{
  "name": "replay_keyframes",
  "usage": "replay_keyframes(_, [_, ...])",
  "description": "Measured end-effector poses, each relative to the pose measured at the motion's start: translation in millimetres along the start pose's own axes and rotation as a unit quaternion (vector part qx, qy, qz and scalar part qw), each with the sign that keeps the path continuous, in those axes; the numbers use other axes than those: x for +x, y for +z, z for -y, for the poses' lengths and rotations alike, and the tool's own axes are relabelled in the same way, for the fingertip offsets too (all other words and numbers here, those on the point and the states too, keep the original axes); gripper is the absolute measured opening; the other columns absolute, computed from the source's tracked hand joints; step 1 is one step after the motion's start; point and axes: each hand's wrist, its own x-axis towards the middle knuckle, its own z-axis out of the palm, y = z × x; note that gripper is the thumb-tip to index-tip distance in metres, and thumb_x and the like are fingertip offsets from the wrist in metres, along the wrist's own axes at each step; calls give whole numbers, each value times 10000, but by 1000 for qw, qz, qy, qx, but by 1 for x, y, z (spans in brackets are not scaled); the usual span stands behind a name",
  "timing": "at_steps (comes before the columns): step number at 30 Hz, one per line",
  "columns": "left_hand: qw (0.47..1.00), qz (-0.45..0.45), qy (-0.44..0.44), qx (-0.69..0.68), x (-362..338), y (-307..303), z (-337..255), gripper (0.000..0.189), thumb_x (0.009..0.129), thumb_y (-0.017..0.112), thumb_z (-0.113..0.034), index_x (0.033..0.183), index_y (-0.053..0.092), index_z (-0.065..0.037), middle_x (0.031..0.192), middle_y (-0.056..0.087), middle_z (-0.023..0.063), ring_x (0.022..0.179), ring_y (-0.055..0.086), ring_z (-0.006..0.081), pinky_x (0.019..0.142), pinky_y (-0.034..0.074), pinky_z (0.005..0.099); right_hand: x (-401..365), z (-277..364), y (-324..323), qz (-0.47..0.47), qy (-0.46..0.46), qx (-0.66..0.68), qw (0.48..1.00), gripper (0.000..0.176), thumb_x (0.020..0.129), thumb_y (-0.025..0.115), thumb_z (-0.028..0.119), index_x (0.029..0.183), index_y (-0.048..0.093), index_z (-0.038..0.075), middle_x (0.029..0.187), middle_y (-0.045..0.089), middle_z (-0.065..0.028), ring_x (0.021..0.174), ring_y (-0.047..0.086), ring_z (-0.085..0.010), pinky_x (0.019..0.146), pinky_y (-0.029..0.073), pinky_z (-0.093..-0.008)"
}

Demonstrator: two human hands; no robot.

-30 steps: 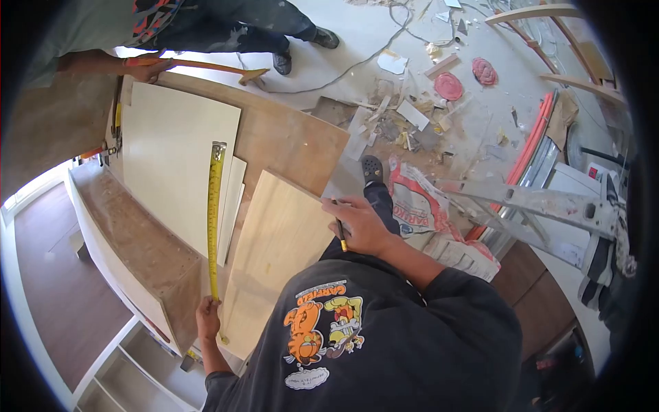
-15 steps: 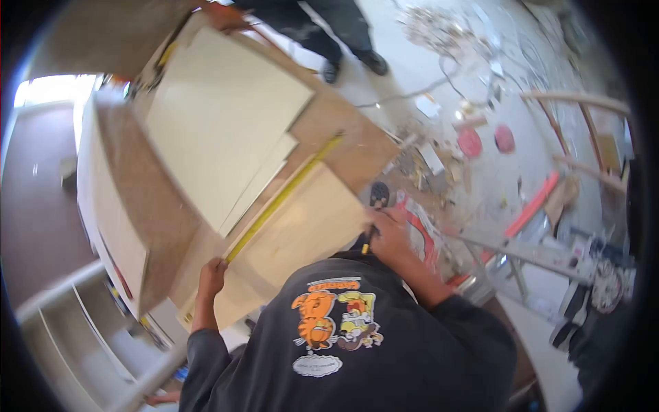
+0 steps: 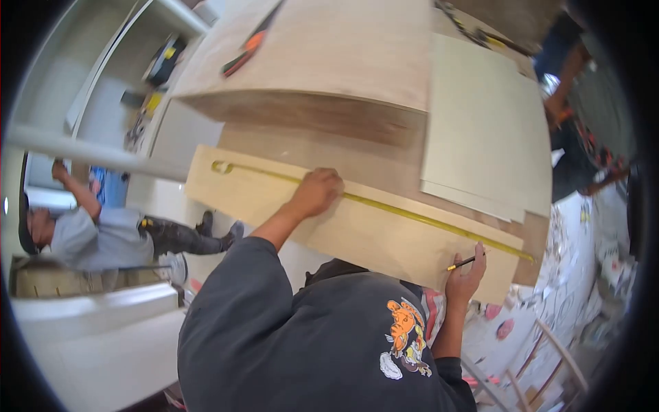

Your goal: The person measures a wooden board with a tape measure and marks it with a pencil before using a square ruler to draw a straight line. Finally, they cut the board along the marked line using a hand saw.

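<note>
A long pale wooden board (image 3: 384, 240) lies in front of me, with a yellow tape measure (image 3: 412, 218) stretched along its far edge. My left hand (image 3: 318, 193) is closed over the tape, its fingers pressed against the board. Left of that hand, the tape continues to a yellow loop-shaped end (image 3: 222, 167). Between the fingers of my right hand (image 3: 468, 275) is a dark pencil (image 3: 461, 263) with a yellow end. This hand sits over the board's near right part, below the tape.
A wooden box-like panel (image 3: 309, 55) stands behind the board, with an orange-and-black handled tool (image 3: 250, 49) on top. Pale sheets (image 3: 484, 130) lie at right. One person (image 3: 110, 230) is at left, another (image 3: 590, 103) at far right. Debris (image 3: 563, 254) covers the floor at right.
My view has swung left, bringing a person and shelves into sight. My left hand now rests farther along the tape, with tape showing on both sides. My right hand has come over the board.
</note>
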Motion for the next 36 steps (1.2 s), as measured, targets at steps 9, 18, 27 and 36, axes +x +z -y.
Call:
replay_keyframes(9, [969, -91, -174, 148, -95, -81, 145, 432, 856, 639, -244, 1250, 606, -69, 1359, 544, 150, 1309, 446, 328, 1075, 351, 494, 17, 95, 73, 134, -100, -18, 986, 559, 842, 693, 156, 1343, 490, 13, 1413, 495, -208, 1353, 376, -427, 1136, 254, -509])
replay_keyframes(18, [974, -71, -56, 210, -165, -77, 280, 466, 850, 633, -121, 1296, 553, -11, 1348, 528, 249, 1264, 466, 432, 1094, 340, 514, 7, 95, 99, 144, -29, 0, 989, 443, 798, 674, 115, 1216, 579, 2, 1200, 595, -249, 1192, 498, -422, 1054, 357, -484])
replay_keyframes(27, [988, 21, -43, 149, -119, -125, 280, 124, 897, 586, -126, 942, 647, -27, 986, 664, 183, 966, 610, 365, 833, 467, 456, -25, 136, 127, 53, 38, -81, 995, 503, 873, 634, 242, 1306, 482, 37, 1354, 534, -172, 1378, 358, -364, 1113, 300, -501])
replay_keyframes(36, [985, 150, -84, -18, -127, -171, 347, 155, 917, 545, -121, 887, 598, 21, 759, 624, 180, 714, 599, 292, 677, 464, 390, -23, 186, 159, 14, 102, -42, 994, 529, 877, 623, 223, 1342, 464, 25, 1384, 512, -184, 1392, 332, -390, 1147, 284, -453])
